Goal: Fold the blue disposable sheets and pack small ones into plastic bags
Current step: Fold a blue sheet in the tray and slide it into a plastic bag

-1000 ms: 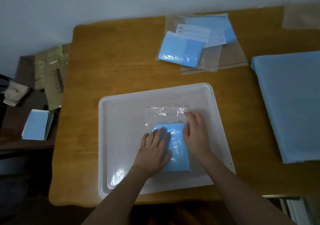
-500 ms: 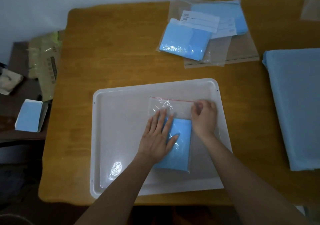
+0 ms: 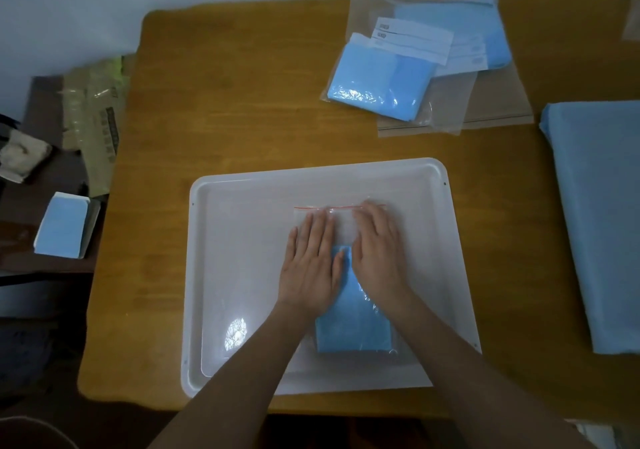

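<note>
A folded blue sheet (image 3: 353, 324) lies inside a clear zip bag (image 3: 341, 218) with a red seal line, flat in the white tray (image 3: 242, 241). My left hand (image 3: 311, 265) presses flat on the bag's left half, fingers straight and reaching toward the seal. My right hand (image 3: 379, 258) lies flat on the right half, fingertips at the red line. Both palms cover the upper part of the sheet; its lower end shows between my forearms.
Packed bags of blue sheets (image 3: 381, 81) with white labels lie at the back of the wooden table (image 3: 225, 102). A large blue sheet stack (image 3: 602, 213) fills the right side. A small blue pack (image 3: 62, 229) sits on a low dark stand at left.
Both hands slid up the bag toward the red seal. My right hand went from pinching the bag's top corner to lying flat on it.
</note>
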The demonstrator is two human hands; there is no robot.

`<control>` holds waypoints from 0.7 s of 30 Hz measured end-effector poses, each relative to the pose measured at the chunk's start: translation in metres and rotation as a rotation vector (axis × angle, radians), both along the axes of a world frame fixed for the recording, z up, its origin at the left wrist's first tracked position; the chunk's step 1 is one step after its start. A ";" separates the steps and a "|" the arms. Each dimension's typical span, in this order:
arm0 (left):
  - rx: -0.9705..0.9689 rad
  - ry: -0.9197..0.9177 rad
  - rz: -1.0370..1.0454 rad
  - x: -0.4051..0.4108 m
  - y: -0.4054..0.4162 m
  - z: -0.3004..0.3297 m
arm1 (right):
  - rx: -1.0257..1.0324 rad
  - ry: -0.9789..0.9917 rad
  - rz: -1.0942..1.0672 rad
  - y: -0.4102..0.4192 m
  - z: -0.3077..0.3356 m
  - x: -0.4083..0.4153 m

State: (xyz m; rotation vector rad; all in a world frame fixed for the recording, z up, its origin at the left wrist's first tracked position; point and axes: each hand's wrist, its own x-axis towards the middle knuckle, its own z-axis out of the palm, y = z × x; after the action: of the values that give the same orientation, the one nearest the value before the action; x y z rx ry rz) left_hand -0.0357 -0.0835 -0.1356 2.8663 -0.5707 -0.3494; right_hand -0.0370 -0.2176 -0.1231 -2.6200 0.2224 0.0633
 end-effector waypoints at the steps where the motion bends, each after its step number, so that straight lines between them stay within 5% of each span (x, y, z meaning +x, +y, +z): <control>1: 0.011 0.008 0.007 0.006 0.002 -0.003 | -0.038 0.025 0.049 0.006 -0.003 -0.002; 10: 0.005 -0.040 -0.052 0.021 0.014 -0.011 | -0.239 -0.055 0.075 0.017 -0.015 -0.006; 21: 0.089 0.036 -0.158 0.028 0.011 -0.014 | -0.227 -0.016 0.125 0.019 -0.019 -0.001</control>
State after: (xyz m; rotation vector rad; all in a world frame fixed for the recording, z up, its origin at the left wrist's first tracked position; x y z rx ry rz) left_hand -0.0075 -0.0722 -0.1498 2.8992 -0.7969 -0.4614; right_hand -0.0376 -0.1987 -0.1420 -2.8570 0.0621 0.0628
